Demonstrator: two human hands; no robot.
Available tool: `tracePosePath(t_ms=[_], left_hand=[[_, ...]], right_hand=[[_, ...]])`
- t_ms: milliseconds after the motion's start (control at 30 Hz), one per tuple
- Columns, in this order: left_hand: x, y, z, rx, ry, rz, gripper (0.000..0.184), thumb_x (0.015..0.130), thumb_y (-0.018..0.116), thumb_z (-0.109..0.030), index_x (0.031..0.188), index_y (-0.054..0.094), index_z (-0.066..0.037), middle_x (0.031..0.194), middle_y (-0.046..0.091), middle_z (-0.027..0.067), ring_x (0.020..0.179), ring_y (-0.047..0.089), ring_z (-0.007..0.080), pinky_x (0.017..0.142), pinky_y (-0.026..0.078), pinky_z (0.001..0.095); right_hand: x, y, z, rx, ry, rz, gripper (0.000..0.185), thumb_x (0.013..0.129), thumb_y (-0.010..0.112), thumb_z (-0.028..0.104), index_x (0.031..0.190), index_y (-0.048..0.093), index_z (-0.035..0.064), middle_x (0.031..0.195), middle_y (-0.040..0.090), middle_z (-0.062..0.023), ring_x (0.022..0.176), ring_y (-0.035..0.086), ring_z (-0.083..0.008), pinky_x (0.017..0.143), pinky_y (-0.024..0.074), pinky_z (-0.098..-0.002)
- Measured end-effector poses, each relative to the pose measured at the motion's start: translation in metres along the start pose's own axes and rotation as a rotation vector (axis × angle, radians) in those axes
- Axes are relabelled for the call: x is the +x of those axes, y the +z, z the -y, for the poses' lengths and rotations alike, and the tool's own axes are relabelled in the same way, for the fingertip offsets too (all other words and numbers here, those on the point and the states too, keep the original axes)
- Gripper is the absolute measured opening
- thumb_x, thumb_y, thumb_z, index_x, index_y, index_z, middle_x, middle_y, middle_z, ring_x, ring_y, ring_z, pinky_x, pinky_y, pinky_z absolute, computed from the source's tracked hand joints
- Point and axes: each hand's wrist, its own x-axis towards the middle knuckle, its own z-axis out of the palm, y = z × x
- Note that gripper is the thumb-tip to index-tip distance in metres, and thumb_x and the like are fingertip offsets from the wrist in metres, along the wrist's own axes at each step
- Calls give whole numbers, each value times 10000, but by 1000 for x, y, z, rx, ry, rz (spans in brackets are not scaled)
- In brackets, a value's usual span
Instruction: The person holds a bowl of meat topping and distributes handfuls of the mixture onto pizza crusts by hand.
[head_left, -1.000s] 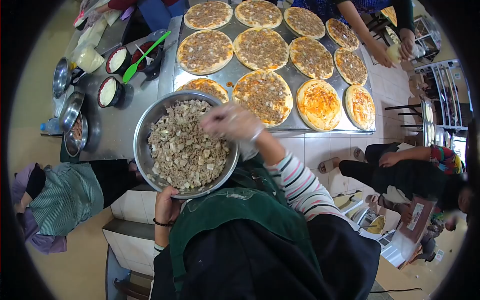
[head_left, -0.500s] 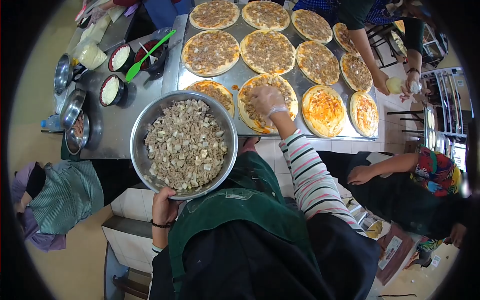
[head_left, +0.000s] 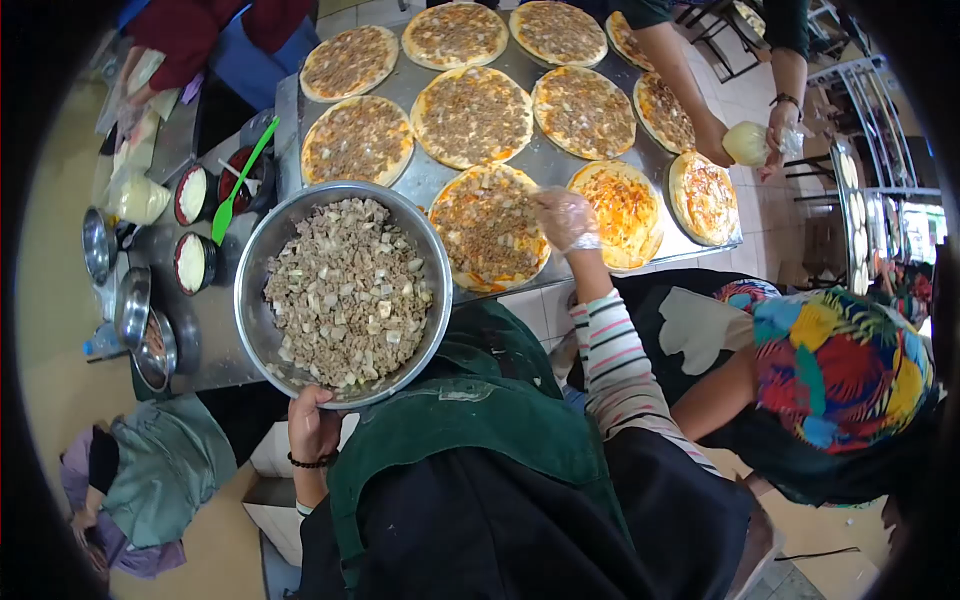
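- Being gripped at its near rim by the left hand (head_left: 315, 430), the metal bowl (head_left: 252, 290) is held in front of the green apron (head_left: 450, 450); the thumb is hooked over the edge, while the other fingers are mostly hidden below.
- The bowl is partly filled with a crumbly meat mixture (head_left: 350, 295) flecked with pale cubes.
- The right hand (head_left: 567, 222), covered by a clear glove, is held at the right edge of the front meat-topped pizza (head_left: 485, 232); its fingers are bent, but whether anything is pinched, or the crust touched, cannot be told.
- To the right, two sauce-smeared rounds (head_left: 612, 215) are set along the near side of the metal table (head_left: 422, 180).
- Behind these, more meat-topped pizzas (head_left: 472, 117) are laid in rows.
- Across the table's right side, a pale-filled clear bag (head_left: 745, 144) is held by a co-worker's hands (head_left: 783, 135).
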Motion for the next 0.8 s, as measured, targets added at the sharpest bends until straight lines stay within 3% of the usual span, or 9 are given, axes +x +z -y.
tracePosePath(t_ms=[33,100,167,400,500,600,667,733,800], left_hand=[[5,3,-3,52,107,231,380,669,424,-40,1035,390,57,1008,499,170,888,522,291,743,441,419],[17,17,-14,120,-10,13,367,665,424,-38,1016,398,65,997,501,167,881,524,282,718,451,399],[28,42,-34,106,-115,-290,343,662,423,-36,990,410,66,933,523,149,805,542,265,666,456,378],[70,42,-45,50,-230,-257,123,672,431,-26,757,487,42,731,535,132,634,525,215,547,434,325],[86,18,-49,85,-240,-187,142,674,426,-12,793,488,36,747,535,124,641,526,214,555,441,338],[97,33,-59,156,-299,-120,210,671,414,-2,869,476,32,790,532,118,669,537,221,582,460,364],[104,40,-58,199,-320,-86,254,668,408,1,913,467,29,816,531,116,683,542,225,596,469,378],[108,34,-59,231,-344,-5,322,657,389,10,975,434,36,858,525,121,721,550,237,623,478,403],[110,34,-62,262,-361,27,337,653,383,13,986,428,35,873,523,125,730,551,241,620,480,405]], right_hand=[[1,6,1,1,14,-9,160,705,483,167,766,590,64,783,572,-123,743,542,-272,661,438,-342],[8,14,8,-182,-186,113,153,704,485,171,729,582,56,731,560,-122,700,537,-266,636,437,-343],[5,-5,18,-179,-42,236,138,687,495,164,708,574,53,707,549,-116,679,531,-261,627,436,-352],[-25,-9,28,11,192,179,106,655,541,132,714,593,60,735,564,-116,681,541,-256,616,439,-337],[-9,-64,102,553,440,-72,110,691,532,135,734,609,69,754,589,-102,674,566,-216,595,453,-306],[-1,-60,147,592,-110,92,199,671,552,120,853,557,39,840,572,-126,719,559,-225,614,453,-308],[-1,-35,183,214,-114,129,330,645,594,138,939,523,6,774,567,-102,707,555,-228,582,454,-320],[0,-24,209,316,-191,107,337,626,572,126,939,504,18,755,547,-107,720,545,-259,590,456,-335],[-5,0,224,204,-297,219,149,634,486,93,770,500,33,671,498,-119,669,537,-290,568,452,-351]])
